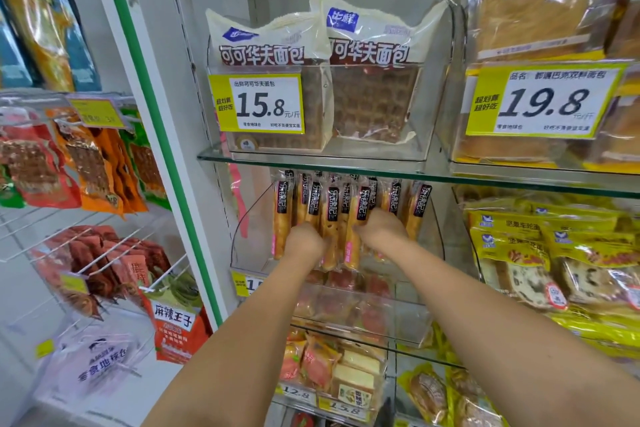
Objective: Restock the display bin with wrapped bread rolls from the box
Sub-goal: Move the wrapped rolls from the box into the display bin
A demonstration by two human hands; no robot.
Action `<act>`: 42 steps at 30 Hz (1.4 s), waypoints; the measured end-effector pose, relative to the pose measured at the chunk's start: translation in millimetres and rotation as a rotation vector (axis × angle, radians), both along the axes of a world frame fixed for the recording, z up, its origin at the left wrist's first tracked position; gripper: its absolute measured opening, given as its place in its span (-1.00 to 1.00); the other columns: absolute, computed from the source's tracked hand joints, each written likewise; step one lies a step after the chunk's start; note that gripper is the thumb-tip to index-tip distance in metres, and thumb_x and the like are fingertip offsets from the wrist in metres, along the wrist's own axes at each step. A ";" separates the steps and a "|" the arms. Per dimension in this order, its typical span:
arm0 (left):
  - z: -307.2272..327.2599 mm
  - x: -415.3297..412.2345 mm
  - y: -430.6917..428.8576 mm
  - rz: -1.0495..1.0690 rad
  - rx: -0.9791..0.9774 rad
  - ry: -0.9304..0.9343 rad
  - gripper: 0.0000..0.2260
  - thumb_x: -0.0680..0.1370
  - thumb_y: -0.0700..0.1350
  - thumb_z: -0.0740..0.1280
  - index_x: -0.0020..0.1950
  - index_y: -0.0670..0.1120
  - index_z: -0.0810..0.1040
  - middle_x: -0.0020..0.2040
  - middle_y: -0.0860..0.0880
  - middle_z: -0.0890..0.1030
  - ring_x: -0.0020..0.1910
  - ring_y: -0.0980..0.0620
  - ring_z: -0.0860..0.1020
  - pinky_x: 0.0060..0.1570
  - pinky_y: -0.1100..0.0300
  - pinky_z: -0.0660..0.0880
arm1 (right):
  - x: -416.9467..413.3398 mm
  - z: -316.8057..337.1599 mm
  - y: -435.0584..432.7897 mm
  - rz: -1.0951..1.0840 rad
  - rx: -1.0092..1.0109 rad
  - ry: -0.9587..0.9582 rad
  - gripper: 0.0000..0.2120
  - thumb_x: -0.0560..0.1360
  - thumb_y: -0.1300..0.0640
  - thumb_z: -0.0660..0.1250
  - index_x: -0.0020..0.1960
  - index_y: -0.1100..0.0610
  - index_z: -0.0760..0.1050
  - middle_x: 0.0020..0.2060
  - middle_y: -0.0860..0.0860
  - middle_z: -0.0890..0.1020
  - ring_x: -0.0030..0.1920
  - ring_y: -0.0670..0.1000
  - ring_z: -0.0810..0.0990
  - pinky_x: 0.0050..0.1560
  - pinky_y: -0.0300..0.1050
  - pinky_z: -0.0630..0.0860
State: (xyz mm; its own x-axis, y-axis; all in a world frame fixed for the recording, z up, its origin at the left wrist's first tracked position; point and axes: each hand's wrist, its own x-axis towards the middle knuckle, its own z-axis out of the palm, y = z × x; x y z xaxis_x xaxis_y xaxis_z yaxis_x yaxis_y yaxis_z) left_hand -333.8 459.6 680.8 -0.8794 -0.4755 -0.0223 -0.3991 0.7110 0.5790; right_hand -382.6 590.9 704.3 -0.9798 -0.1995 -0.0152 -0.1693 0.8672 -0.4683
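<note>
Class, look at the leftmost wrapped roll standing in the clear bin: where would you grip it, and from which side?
Probably pinch the leftmost roll across its narrow width near mid-length, coming from the front-left. It stands upright, long, slim; its left edge faces open space toward the bin wall, while the left hand and other rolls crowd its right.

The scene holds two hands, the left hand (304, 239) and the right hand (381, 224), roughly nine upright wrapped bread rolls (332, 218) in one display bin (410, 319), two waffle bread packs (374, 100) in one upper bin (427, 135), and two large price tags (259, 104) (543, 102).
</note>
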 end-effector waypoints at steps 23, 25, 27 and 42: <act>-127.2 273.9 -6.8 -0.242 0.326 0.135 -0.75 0.58 0.05 0.24 -0.21 -0.07 0.49 -0.56 0.08 0.37 -0.59 0.16 0.34 -0.46 0.28 0.29 | 229.8 -101.8 46.4 0.098 -0.192 0.161 -0.50 0.57 -0.18 0.13 -0.37 0.15 0.45 -0.51 0.07 0.47 -0.43 0.05 0.47 -0.38 -0.02 0.35; -161.5 296.7 -6.7 -0.239 0.331 0.052 -0.81 0.58 -0.01 0.26 -0.17 -0.07 0.50 -0.52 0.09 0.40 -0.59 0.20 0.38 -0.51 0.36 0.26 | 253.9 -147.0 47.3 0.137 -0.078 0.001 -0.57 0.58 -0.16 0.14 -0.40 0.02 0.32 -0.53 -0.04 0.38 -0.47 -0.05 0.39 -0.44 -0.13 0.27; -197.7 316.0 -10.1 -0.200 0.345 -0.017 -0.89 0.55 -0.06 0.32 -0.17 -0.01 0.53 -0.49 0.12 0.44 -0.52 0.22 0.42 -0.45 0.37 0.32 | 266.5 -196.3 52.1 0.094 -0.015 -0.154 -0.65 0.57 -0.08 0.21 -0.35 -0.03 0.26 -0.49 -0.10 0.37 -0.43 -0.07 0.42 -0.42 -0.21 0.28; -471.4 394.0 17.8 0.176 0.436 -0.560 -0.82 0.55 -0.04 0.30 0.08 -0.09 0.48 -0.01 -0.04 0.57 -0.13 0.01 0.53 -0.08 0.23 0.46 | 311.9 -527.3 103.4 0.063 0.124 -0.648 -0.70 0.48 0.06 0.35 0.16 0.10 0.39 0.09 0.07 0.49 -0.11 -0.08 0.44 -0.13 -0.25 0.37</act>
State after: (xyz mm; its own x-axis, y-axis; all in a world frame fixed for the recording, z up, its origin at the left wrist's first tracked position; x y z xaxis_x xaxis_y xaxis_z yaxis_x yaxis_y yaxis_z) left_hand 60.1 477.4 209.4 -0.5918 -0.4543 -0.6658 -0.8057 0.3603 0.4702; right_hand -70.8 694.3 177.0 -0.7512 -0.2152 -0.6240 0.0605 0.9190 -0.3897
